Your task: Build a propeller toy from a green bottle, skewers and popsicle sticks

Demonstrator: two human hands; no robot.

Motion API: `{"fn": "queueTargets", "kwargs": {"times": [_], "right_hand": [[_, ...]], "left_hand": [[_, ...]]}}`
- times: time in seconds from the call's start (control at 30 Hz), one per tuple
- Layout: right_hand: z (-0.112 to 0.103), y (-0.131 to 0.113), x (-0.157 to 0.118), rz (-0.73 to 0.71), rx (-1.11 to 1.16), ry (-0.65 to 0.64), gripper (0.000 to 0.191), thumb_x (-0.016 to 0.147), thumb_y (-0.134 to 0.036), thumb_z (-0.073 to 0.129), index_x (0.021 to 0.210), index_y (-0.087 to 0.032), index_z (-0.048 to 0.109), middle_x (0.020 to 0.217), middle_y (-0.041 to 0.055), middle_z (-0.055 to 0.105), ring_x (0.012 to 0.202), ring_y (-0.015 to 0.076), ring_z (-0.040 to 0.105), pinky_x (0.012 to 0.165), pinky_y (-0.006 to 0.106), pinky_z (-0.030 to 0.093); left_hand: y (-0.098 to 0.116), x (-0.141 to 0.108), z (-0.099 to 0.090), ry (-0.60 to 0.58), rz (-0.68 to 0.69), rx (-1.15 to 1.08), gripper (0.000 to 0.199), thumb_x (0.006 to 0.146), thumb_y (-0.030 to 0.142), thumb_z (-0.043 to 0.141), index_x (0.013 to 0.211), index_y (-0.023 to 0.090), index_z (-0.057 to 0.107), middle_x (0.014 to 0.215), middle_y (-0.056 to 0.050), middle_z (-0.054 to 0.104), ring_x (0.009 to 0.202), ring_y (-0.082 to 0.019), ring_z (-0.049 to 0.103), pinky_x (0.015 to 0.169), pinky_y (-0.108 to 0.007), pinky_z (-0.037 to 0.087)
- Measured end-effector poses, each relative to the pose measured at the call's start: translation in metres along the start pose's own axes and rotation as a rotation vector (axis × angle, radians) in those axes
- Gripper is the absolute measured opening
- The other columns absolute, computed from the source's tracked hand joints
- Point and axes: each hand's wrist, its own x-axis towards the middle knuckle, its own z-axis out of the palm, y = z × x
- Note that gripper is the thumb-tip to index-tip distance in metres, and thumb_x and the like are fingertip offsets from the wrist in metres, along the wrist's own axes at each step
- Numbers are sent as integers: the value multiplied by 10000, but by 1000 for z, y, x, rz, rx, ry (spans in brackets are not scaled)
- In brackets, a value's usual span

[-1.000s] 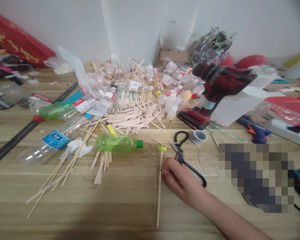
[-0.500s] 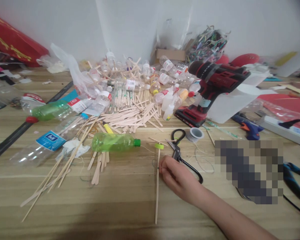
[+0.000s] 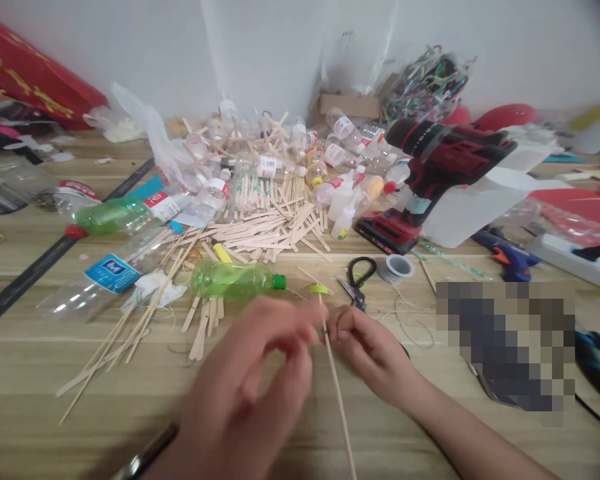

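A slim wooden stick [image 3: 338, 393] slants toward me, with a light green bottle cap [image 3: 319, 289] near its far end and a dark wrap of thread [image 3: 325, 331] around it. My right hand [image 3: 367, 350] is closed in a pinch beside that wrap, its fingertips against the thread; the exact grip is partly hidden. From the lower left, my left hand [image 3: 250, 387] reaches across to the stick, thumb and forefinger curved. Motion blur hides whether its fingertips close on anything. Black-handled scissors [image 3: 357, 283] lie just beyond my right hand, partly covered, next to a grey spool [image 3: 396, 268].
A green bottle [image 3: 235, 279] lies left of the cap, near thin skewers [image 3: 145, 310] and a clear bottle [image 3: 95, 287]. Heaped craft sticks [image 3: 275, 230] and plastic bottles spread behind. A red-black drill [image 3: 420, 180] stands at the right back, near a blue glue gun [image 3: 510, 260].
My left hand has come into view from the lower left and reached the stick. The stick's near end has swung right and closer to me. My right hand stays beside the thread.
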Motion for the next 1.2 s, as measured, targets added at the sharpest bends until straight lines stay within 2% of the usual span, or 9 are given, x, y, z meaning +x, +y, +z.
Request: {"fn": "queueTargets", "kwargs": {"times": [0.03, 0.1, 0.17, 0.37, 0.5, 0.6, 0.8, 0.97, 1.2], "right_hand": [[0, -1, 0, 8, 22, 2, 199, 989, -259, 365, 800, -233, 426, 783, 23, 560, 705, 160, 545, 627, 271, 435], [0, -1, -1, 16, 58, -1, 217, 1000, -299, 363, 805, -233, 432, 786, 28, 557, 718, 166, 547, 636, 280, 437], [0, 0, -2, 13, 81, -7, 221, 1004, -310, 364, 811, -232, 438, 790, 26, 553, 719, 165, 540, 642, 284, 434], [0, 3, -3, 43, 131, -63, 194, 1004, -279, 368, 842, -229, 462, 825, 31, 551, 759, 171, 545, 676, 299, 440], [1, 1, -1, 48, 148, -102, 189, 990, -231, 376, 825, -226, 467, 825, 23, 556, 768, 164, 550, 682, 286, 441], [2, 2, -2, 88, 133, -106, 184, 976, -235, 402, 811, -222, 483, 812, 23, 565, 747, 162, 544, 664, 280, 434], [5, 9, -6, 219, 90, -53, 83, 875, -273, 565, 883, -225, 498, 732, -4, 539, 628, 146, 508, 551, 247, 421], [9, 9, -3, 224, -49, -46, 17, 848, -226, 552, 838, -218, 542, 699, -8, 548, 595, 133, 503, 534, 234, 424], [9, 4, 1, 158, -187, -20, 79, 838, -195, 539, 795, -205, 605, 622, -26, 524, 528, 116, 478, 471, 217, 372]], "left_hand": [[0, 7, 3, -39, -21, -2, 200, 891, 329, 594, 1076, 302, 665, 969, -37, 686, 833, -193, 651, 689, -309, 551], [-6, 18, 12, -187, -154, -20, 311, 854, 316, 625, 1161, 267, 621, 993, -41, 665, 859, -197, 641, 742, -328, 536], [-16, 25, 21, -267, -231, -30, 354, 826, 288, 641, 1173, 228, 609, 962, -44, 664, 845, -193, 630, 787, -341, 513], [-31, 33, 31, -319, -408, -157, 248, 802, 296, 620, 1015, 172, 642, 872, -48, 687, 798, -191, 613, 724, -308, 464], [-36, 35, 32, -391, -442, -217, 195, 794, 361, 606, 791, 169, 639, 664, 9, 591, 607, -142, 507, 578, -267, 373], [-39, 35, 33, -397, -476, -271, 219, 801, 384, 585, 731, 176, 581, 606, 38, 516, 563, -124, 445, 554, -260, 339], [-38, 33, 32, -391, -415, -245, 204, 867, 364, 498, 756, 195, 525, 640, 37, 522, 616, -131, 480, 608, -259, 379], [-35, 32, 31, -365, -395, -257, 198, 875, 368, 487, 774, 201, 516, 637, 36, 542, 619, -133, 517, 618, -259, 408], [-36, 32, 33, -334, -409, -288, 172, 868, 336, 508, 776, 193, 532, 627, 34, 568, 613, -133, 547, 632, -266, 435]]}}
